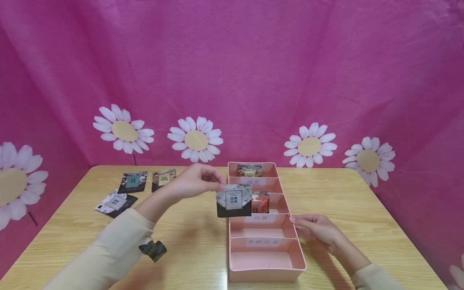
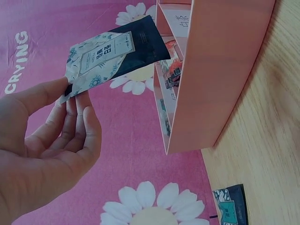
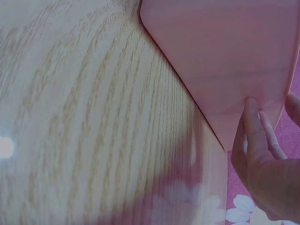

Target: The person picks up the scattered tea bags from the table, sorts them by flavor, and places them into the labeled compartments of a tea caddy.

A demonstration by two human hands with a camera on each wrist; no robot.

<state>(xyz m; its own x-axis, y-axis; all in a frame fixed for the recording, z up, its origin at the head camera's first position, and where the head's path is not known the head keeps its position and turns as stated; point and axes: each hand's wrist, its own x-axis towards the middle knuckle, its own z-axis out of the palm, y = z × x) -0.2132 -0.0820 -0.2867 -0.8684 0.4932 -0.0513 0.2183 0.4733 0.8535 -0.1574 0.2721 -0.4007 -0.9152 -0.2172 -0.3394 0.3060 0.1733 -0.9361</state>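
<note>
My left hand pinches a tea sachet by its upper corner, between thumb and fingers. The sachet has a pale floral top, a dark bottom and a grey label with Chinese characters. It hangs over the left rim of a long pink divided box, overlapping the middle compartments in the head view. At the box's right side, my right hand holds the wall. Its thumb is at the rim, while its fingers lie along the outer face in the right wrist view.
A brown sachet sits in the box's far compartment, a red sachet in a middle one. Paper labels mark the dividers. On the table's left lie sachets with teal, yellow and white fronts. A flowered pink curtain hangs behind.
</note>
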